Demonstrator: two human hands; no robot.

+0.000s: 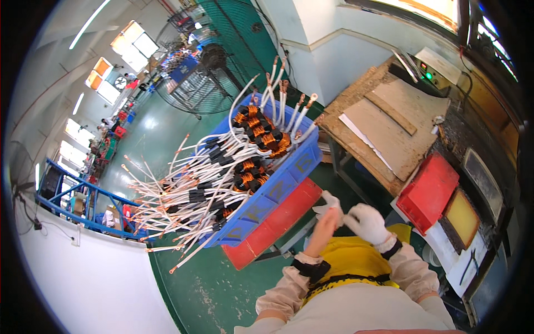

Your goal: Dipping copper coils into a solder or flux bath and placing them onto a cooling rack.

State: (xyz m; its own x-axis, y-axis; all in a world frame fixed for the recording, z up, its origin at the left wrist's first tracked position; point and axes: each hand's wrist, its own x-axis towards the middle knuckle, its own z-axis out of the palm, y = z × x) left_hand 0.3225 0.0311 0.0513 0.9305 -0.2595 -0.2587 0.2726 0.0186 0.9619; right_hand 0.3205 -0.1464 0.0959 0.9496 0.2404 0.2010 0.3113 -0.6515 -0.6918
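My bare left hand [326, 222] is raised in front of my yellow apron [350, 256]. A loose-looking white glove [329, 204] shows at its fingers, which are closed on it; whether any fingertips sit inside the glove is hidden. Close beside it, on the right, is my right hand [365, 222], wearing a white work glove. Its fingers curl toward the left hand, and what they pinch, if anything, is too small to make out. Left of both hands, a blue crate [283, 192] holds copper-wound coils [261, 131] with white leads [189, 195] ending in copper terminals.
The crate rests on a red-topped stand [272, 225]. At right are a worn wooden bench [356, 133] with a board on it, a red bin [428, 192], pliers [470, 267] and a control box [436, 69]. Behind the crate stands a large fan [214, 58]. Leads overhang the crate's left side.
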